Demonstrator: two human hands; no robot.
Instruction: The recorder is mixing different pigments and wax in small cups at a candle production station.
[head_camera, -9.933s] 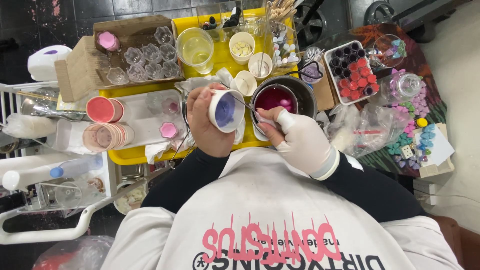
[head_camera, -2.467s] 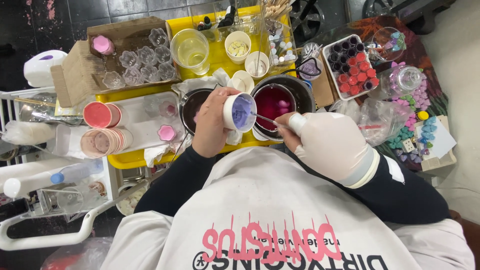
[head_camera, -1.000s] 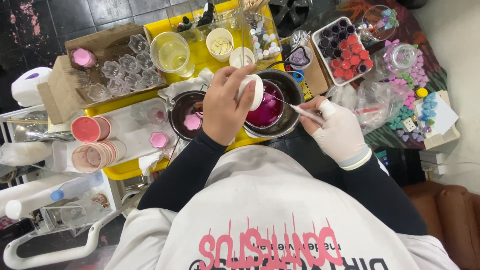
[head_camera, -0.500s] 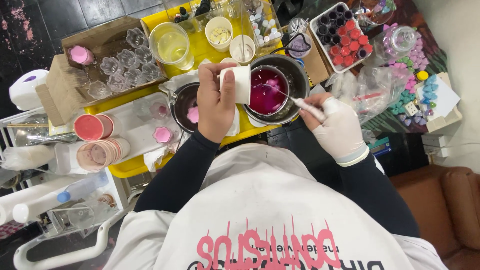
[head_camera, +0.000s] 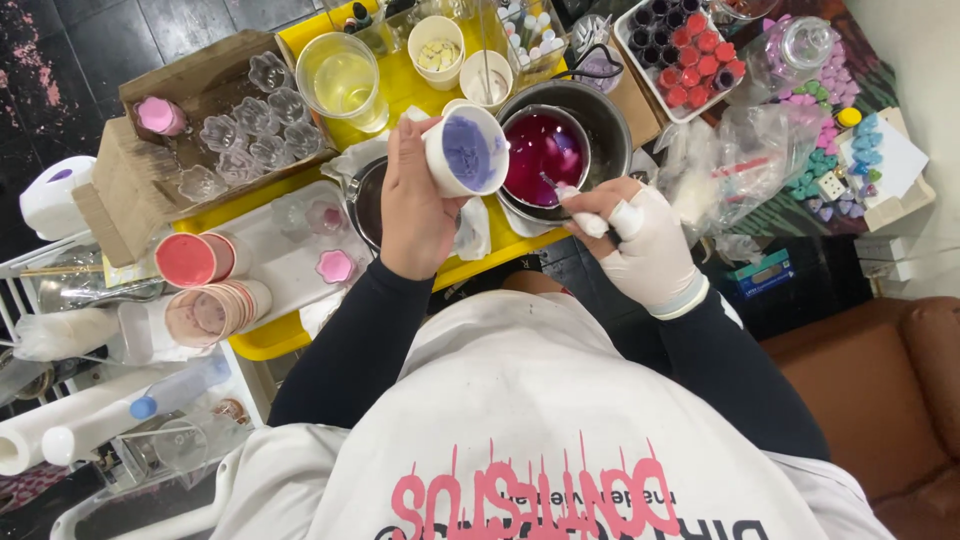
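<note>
My bare left hand (head_camera: 415, 205) grips a white paper cup (head_camera: 465, 152) tipped on its side, its inside coated purple. The cup hangs just left of a metal pot (head_camera: 560, 150) filled with dark pink liquid. My right hand (head_camera: 640, 245), in a white glove, pinches a thin stirring tool (head_camera: 555, 187) whose tip dips into the pink liquid at the pot's near rim. Both hands work over a yellow tray (head_camera: 400, 90).
A cup of pale yellow liquid (head_camera: 340, 80), small cups (head_camera: 437, 45), clear moulds in a cardboard box (head_camera: 235, 130), stacked pink-rimmed cups (head_camera: 205, 290), a tray of red and dark pieces (head_camera: 685, 45), plastic bags (head_camera: 730, 160) and paper rolls (head_camera: 90, 430) surround me.
The cup has swung back from pouring over the pot to being held sideways beside it. My right hand has moved the stirrer into the pot's near edge.
</note>
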